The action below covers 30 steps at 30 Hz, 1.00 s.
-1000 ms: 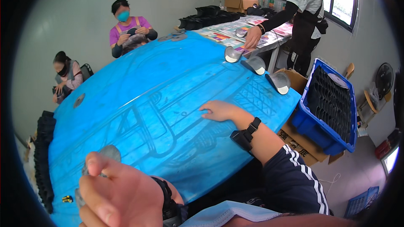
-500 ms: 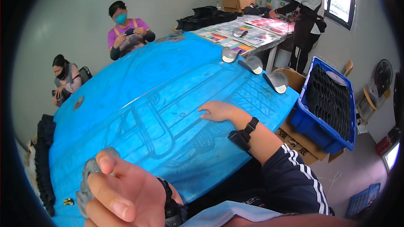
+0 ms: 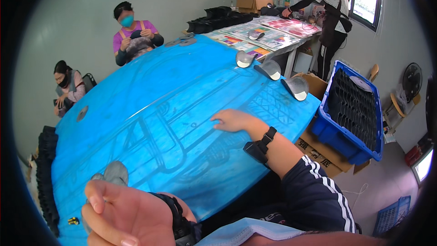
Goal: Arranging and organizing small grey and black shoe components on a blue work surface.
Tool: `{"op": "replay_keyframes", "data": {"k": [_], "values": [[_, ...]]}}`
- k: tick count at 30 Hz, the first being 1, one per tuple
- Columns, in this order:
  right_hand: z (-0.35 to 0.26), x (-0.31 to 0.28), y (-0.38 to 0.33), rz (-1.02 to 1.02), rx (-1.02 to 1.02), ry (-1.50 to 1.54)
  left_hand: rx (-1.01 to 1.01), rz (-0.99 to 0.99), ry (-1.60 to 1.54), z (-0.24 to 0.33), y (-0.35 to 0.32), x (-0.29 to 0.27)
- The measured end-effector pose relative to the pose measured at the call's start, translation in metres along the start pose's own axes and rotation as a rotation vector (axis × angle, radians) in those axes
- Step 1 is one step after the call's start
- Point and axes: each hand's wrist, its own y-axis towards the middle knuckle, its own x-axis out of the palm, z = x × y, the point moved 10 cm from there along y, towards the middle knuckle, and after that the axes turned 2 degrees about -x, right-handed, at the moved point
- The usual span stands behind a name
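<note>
Head view: a grey round-edged piece [image 3: 114, 173] sits at the fingertips of the left hand [image 3: 123, 214], low at the picture's left, just over the near edge of the blue table [image 3: 150, 109]. The fingers [image 3: 98, 200] curl around it with the thumb across the front; how tightly they pinch cannot be told, since the hand hides most of the piece. The right hand [image 3: 232, 120] lies flat on the blue surface well beyond those fingers, its fingers together and pointing left, palm down, with a black wrist strap [image 3: 259, 143] behind it. Past its fingertips, at the table's far edge, three grey cup-shaped pieces [image 3: 271, 69] stand in a row. Right of them is a blue crate [image 3: 350, 148] holding black trays.
</note>
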Motion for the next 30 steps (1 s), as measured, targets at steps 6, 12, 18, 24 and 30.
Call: {"op": "replay_keyframes", "data": {"k": [6,12,18,24,30], "values": [[0.007,0.000,-0.002,-0.012,0.014,0.026,0.205,0.258,0.167,0.024,-0.003,-0.025],[-0.001,0.001,0.001,0.005,-0.010,0.008,0.065,0.153,0.293,0.012,-0.003,-0.016],[0.012,0.001,-0.002,0.030,-0.020,-0.007,-0.094,-0.007,0.170,-0.012,-0.006,0.006],[0.000,0.000,0.000,0.032,-0.030,-0.005,0.019,0.068,0.188,0.006,-0.003,-0.006],[0.007,-0.002,-0.003,0.014,0.004,-0.021,-0.391,-0.279,-0.103,-0.034,-0.012,0.034]]}}
